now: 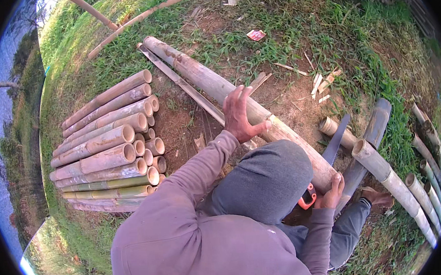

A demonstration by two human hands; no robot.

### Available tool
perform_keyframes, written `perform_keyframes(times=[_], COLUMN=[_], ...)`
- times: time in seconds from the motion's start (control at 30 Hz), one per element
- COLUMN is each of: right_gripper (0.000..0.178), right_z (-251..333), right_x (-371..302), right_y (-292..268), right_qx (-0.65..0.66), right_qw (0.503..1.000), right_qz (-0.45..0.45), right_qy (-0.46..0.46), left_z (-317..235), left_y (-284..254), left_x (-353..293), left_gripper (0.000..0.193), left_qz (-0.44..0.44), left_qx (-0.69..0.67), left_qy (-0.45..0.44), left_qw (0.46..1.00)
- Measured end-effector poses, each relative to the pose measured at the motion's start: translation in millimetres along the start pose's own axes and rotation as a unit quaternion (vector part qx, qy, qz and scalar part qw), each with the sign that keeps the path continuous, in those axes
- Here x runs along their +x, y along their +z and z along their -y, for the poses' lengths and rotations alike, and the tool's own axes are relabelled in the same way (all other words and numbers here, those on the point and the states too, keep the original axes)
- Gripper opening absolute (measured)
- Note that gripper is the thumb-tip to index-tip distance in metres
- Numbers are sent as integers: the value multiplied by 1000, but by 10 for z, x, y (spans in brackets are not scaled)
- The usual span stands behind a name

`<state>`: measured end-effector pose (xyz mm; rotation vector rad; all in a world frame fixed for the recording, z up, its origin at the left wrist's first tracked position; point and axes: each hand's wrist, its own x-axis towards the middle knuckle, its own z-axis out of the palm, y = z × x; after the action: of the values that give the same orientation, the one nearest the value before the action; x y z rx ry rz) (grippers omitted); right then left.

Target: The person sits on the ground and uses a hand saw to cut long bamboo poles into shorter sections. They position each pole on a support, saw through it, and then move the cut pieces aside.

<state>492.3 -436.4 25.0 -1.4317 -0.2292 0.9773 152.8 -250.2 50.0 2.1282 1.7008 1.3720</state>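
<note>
Where it slants across the bare dirt from upper left to lower right, the long bamboo pole shows as a thick, pale tan culm with darker node rings and a weathered skin, its near end propped by a grey length. The left hand rests on top of it, its grip wide open, fingers spread, palm flat on the culm. The right hand has its grip closed round the orange handle of a saw, whose dark blade runs up beside the pole's end. A stack of cut bamboo sections lies well apart to the left
</note>
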Motion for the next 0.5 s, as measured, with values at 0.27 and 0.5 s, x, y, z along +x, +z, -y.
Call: perform_keyframes(times=[0.27,0.5], right_gripper=[64,65], right_z=[228,667], right_x=[-99,752], right_y=[91,-122], right_qx=[-27,-1], right_qw=[997,990], right_qz=[62,138], right_qy=[-35,13], left_z=[1053,381], left_y=[564,216], left_x=[-126,-22], left_gripper=[78,79], left_qz=[-132,-180], left_qx=[-638,-629], left_qy=[-554,-515], left_qw=[519,554])
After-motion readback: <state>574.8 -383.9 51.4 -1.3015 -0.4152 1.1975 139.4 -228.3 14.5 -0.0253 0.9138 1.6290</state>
